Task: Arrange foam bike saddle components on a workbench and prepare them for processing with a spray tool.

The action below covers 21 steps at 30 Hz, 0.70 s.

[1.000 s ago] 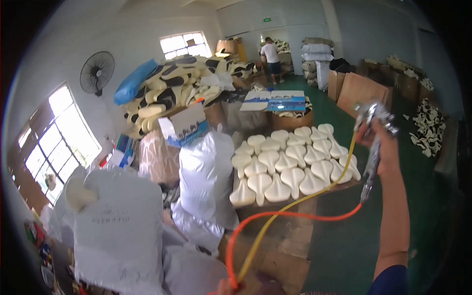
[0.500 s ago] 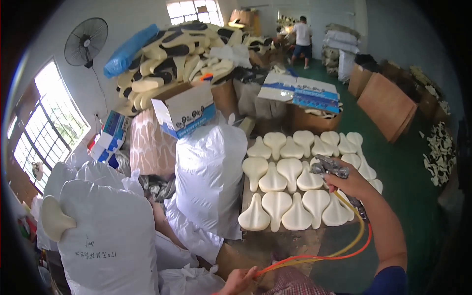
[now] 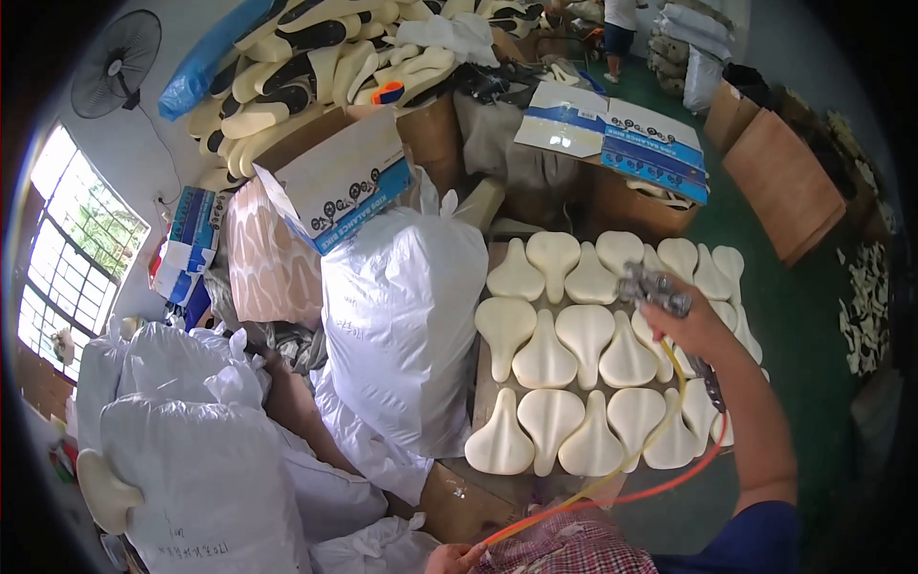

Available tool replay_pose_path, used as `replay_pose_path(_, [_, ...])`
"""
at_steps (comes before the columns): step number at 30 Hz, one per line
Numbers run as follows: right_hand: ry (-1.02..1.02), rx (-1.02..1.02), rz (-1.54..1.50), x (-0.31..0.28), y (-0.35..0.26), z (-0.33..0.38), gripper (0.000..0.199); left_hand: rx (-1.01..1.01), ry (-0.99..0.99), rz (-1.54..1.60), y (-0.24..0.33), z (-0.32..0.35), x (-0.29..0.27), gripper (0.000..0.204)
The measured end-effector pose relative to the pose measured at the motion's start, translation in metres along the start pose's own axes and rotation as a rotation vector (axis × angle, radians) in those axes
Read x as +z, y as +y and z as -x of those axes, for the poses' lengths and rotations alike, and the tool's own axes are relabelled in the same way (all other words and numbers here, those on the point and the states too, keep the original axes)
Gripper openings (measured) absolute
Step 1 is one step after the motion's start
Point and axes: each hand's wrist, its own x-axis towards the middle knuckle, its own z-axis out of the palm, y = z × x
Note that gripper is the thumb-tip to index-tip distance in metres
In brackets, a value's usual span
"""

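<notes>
My right hand [image 3: 690, 323] is closed around a grey metal spray gun [image 3: 652, 289], held above the right part of a table. Beneath it lie rows of cream foam bicycle saddle pads [image 3: 550, 421], wide and narrow ends alternating. The gun's nozzle points away from me, over the far rows, and hides some pads together with my arm. A yellow hose [image 3: 683, 387] and a red hose [image 3: 631, 496] curve from the gun toward my lap. Low in the view, my left hand [image 3: 454, 558] is closed on the hoses, partly cut off by the lower edge.
White stuffed sacks [image 3: 402, 325] stand left of the table, one with a single pad [image 3: 107, 490] against it. Behind are an open printed carton [image 3: 339, 182], flattened cardboard [image 3: 612, 139] and piled foam pieces [image 3: 277, 77]. Another person [image 3: 619, 36] stands far back. Brown boards [image 3: 784, 187] lean right.
My view has tilted down and come nearer the table. Over the pads, the spray gun in my right hand has moved toward the far row. My left hand still holds the hoses.
</notes>
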Motion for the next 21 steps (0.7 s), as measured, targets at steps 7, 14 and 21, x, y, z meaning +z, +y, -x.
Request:
replay_pose_path(7, [-0.044, 0.078, -0.074, 0.012, 0.0, 0.004, 0.042, 0.004, -0.129, 0.014, -0.032, -0.02, 0.016, 0.049])
replay_pose_path(14, [-0.307, 0.167, -0.021, 0.036, -0.022, 0.067, 0.046, 0.002, -0.274, -0.044, -0.014, -0.02, -0.006, 0.045])
replay_pose_path(21, [-0.187, 0.106, -0.007, 0.068, -0.04, 0.112, 0.043, 0.143, -0.438, -0.035, -0.023, 0.005, -0.013, 0.046])
